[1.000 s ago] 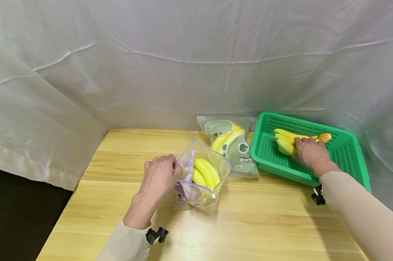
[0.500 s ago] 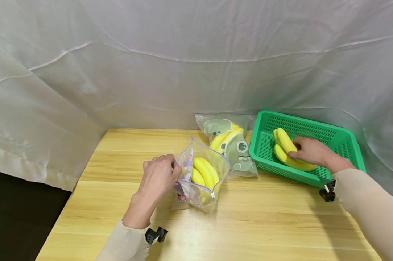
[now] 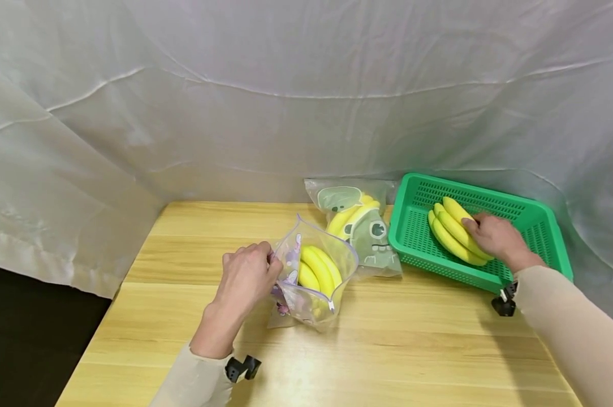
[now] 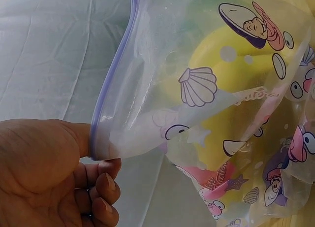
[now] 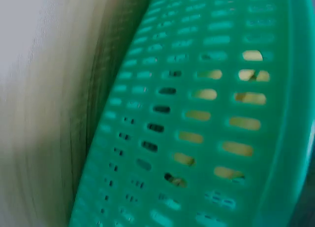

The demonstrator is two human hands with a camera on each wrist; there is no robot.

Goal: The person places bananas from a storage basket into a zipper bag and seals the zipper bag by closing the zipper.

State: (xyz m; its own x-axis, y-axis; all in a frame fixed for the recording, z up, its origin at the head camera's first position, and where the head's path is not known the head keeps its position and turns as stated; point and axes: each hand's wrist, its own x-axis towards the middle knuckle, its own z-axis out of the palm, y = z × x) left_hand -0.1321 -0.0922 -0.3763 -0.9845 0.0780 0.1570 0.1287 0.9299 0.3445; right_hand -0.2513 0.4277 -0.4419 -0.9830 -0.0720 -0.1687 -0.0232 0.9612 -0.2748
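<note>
My left hand (image 3: pixel 247 277) pinches the purple zip rim of a clear printed zip bag (image 4: pixel 197 89). The bag gapes at the top, and yellow bananas (image 3: pixel 320 268) show inside it. Over in the green basket (image 3: pixel 561 243), my right hand (image 3: pixel 500 237) grips a bunch of bananas (image 3: pixel 456 232), thumb on the near side. Its other fingers are partly hidden behind the fruit. In the right wrist view the basket's slotted wall (image 5: pixel 187 104) covers the hand, with only yellow patches showing through the slots.
Behind the open bag lies another zip bag (image 3: pixel 378 257) with a green cartoon print and bananas in it, close to the basket's left side. Everything stands on a wooden table (image 3: pixel 388 350). A grey curtain (image 3: pixel 286 130) hangs along the back.
In the basket, my right hand has turned the banana bunch over, so its tips point to the back left and its stem end lies under the hand. My left hand stays at the bag rim.
</note>
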